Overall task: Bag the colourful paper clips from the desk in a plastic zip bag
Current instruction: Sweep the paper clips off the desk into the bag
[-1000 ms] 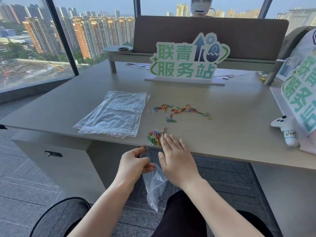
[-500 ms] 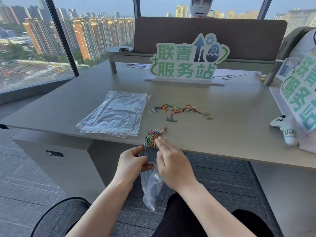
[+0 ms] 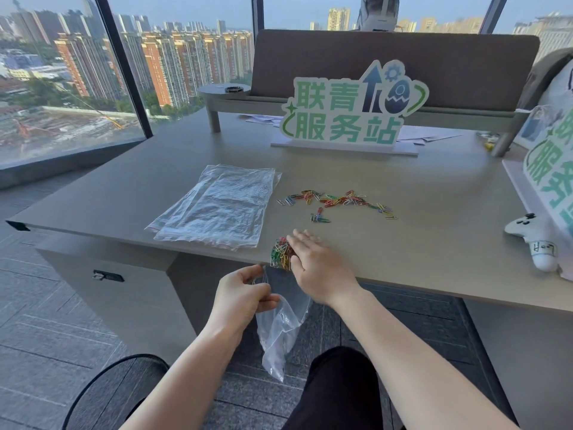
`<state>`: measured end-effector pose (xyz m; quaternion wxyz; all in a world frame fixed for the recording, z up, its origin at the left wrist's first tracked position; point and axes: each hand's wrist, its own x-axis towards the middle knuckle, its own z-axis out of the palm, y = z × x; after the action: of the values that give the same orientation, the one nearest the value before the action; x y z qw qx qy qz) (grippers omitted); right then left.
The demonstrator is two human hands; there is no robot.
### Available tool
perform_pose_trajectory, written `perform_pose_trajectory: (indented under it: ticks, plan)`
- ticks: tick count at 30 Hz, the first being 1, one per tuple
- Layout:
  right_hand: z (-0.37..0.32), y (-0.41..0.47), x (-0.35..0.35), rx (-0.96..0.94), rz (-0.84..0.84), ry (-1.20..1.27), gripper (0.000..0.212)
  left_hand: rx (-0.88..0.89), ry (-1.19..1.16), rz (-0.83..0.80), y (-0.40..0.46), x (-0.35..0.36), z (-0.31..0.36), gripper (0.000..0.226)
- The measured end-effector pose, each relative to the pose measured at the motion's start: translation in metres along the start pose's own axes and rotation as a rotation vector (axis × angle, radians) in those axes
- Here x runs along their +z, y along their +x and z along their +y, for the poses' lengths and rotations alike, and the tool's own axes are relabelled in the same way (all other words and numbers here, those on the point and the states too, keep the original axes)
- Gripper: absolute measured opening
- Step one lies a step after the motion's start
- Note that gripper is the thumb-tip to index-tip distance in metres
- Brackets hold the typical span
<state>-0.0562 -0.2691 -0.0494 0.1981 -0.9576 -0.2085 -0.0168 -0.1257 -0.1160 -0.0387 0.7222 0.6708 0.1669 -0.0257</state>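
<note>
Desk edge: right hand touches clips.

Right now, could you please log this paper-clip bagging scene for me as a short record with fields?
left hand: pinches the zip bag open just below the desk edge
right hand: fingers straight, beside the clip pile at the edge
loose clips: scattered farther back
spare bags: flat stack, left of the clips
sign: upright at the back

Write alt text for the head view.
Right hand lies flat beside a pile of colourful paper clips at the desk edge; left hand holds a zip bag below. More clips lie beyond.
</note>
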Motion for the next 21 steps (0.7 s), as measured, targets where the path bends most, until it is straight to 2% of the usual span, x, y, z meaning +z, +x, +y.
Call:
perform_pose_trajectory:
  ticks: [21]
  plan:
    - [-0.03, -0.052, 0.026, -0.147, 0.187, 0.037, 0.06, 0.011, -0.039, 0.015, 0.001, -0.002, 0.001, 0.04]
